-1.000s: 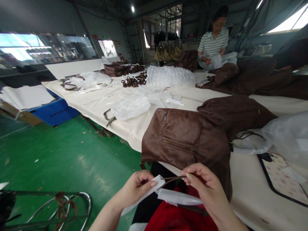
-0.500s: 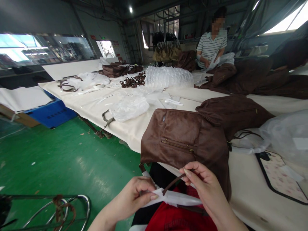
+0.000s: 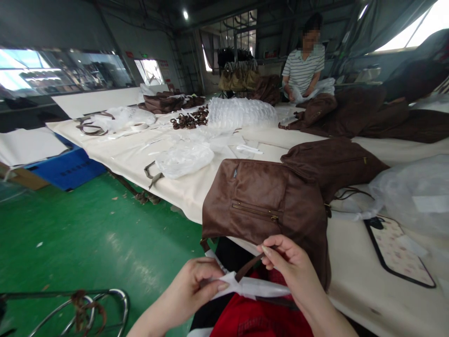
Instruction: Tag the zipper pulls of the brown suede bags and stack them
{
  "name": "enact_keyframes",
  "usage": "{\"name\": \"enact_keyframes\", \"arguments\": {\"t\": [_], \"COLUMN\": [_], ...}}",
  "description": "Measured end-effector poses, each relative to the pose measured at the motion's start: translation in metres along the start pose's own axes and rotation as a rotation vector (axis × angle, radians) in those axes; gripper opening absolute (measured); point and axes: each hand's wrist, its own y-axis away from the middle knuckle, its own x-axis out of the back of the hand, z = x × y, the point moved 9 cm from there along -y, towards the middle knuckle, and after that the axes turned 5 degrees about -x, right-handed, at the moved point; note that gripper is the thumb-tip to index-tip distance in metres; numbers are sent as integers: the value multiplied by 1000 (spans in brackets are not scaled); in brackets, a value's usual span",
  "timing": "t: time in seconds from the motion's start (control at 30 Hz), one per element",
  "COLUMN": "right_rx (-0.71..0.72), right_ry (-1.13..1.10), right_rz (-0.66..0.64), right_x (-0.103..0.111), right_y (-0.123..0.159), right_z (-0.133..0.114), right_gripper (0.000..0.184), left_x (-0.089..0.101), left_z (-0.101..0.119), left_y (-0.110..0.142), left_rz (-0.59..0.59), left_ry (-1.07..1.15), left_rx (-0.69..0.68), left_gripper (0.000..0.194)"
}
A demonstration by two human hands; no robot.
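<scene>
A brown suede-like bag point(image 3: 266, 201) with a zip pocket hangs over the near edge of a long cream table point(image 3: 182, 185). Its thin brown strap point(image 3: 248, 267) runs down between my hands. My left hand point(image 3: 196, 288) pinches white wrapping paper point(image 3: 252, 286) round the strap's lower part. The fingers of my right hand point(image 3: 294, 269) are closed on the strap's upper end, just below the bag. A red garment point(image 3: 259, 318) lies on my lap under the paper.
A second brown bag point(image 3: 333, 161) lies behind the first, with clear plastic bags point(image 3: 184, 159) and a patterned mat point(image 3: 398, 250) beside them. More bags, straps and bubble wrap point(image 3: 242, 112) fill the far table, where a person in a striped shirt point(image 3: 303, 65) works. A metal rack point(image 3: 80, 309) stands on the green floor.
My left hand has slid the white paper along the strap toward my right hand. The strap has bent upward. The view has shifted slightly to the right.
</scene>
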Motion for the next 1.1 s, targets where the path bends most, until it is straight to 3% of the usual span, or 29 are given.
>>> {"name": "enact_keyframes", "arguments": {"t": [0.17,0.4,0.53,0.63,0.77,0.87,0.97,1.1], "right_rx": [86,132,189,241,338,422,503,510], "right_ry": [66,185,281,324,330,389,458,499], "right_rz": [0,-138,-171,-101,51,80,44,-66], "right_x": [-3,-13,-26,-21,0,2,-9,-27], "right_y": [4,6,10,7,1,2,6,12], "right_z": [-8,-7,-6,-6,-11,-17,-23,-19], "right_gripper": [35,30,33,31,31,27,24,31], "left_x": [-1,-4,-6,-9,-19,-25,-27,-27], "left_z": [-10,-23,-20,-9,-3,-2,-7,-9], "left_y": [-8,-21,-36,-43,-40,-36,-37,-45], "left_rz": [51,99,142,88,-70,-121,-69,23], "left_ry": [-66,-36,2,21,22,12,-22,-26], "left_rx": [33,72,35,-15,-16,-27,-6,10], "left_gripper": [29,31,29,27,37,42,44,43]}}
